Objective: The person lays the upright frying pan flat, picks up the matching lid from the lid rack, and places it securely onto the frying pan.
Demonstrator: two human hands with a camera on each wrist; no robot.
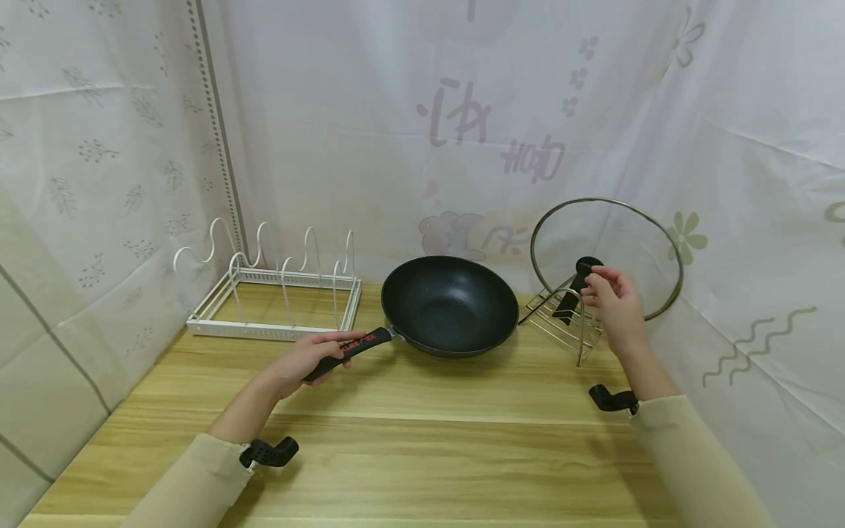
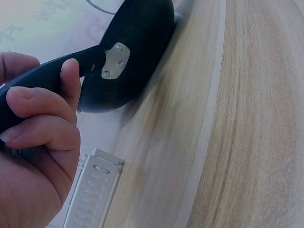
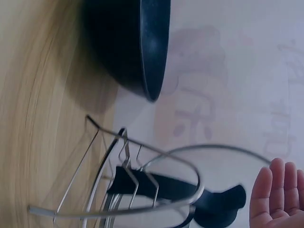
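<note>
pan handle (image 1: 378, 337): red lettering (image 1: 354, 342), unreadable | curtain (image 1: 343, 147): 乐 (image 3: 194, 112), other lettering (image 1: 437, 116) unclear

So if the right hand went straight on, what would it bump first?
Probably the black handle of the glass lid: in the head view, the right hand appears just beside it, though the depth between them is unclear.

A: Which surface serves as the support?
B: A light wood-grain tabletop (image 1: 429, 440), crossed by pale lines.
A: Which items stand directly upon it?
B: Left rear, a white pan rack (image 1: 244, 329) with curved wire dividers; right rear, a smaller metal wire lid rack (image 1: 557, 330).
A: And the black wok (image 1: 450, 308)?
B: Between the racks; whether its base touches the wood cannot be determined.
</note>
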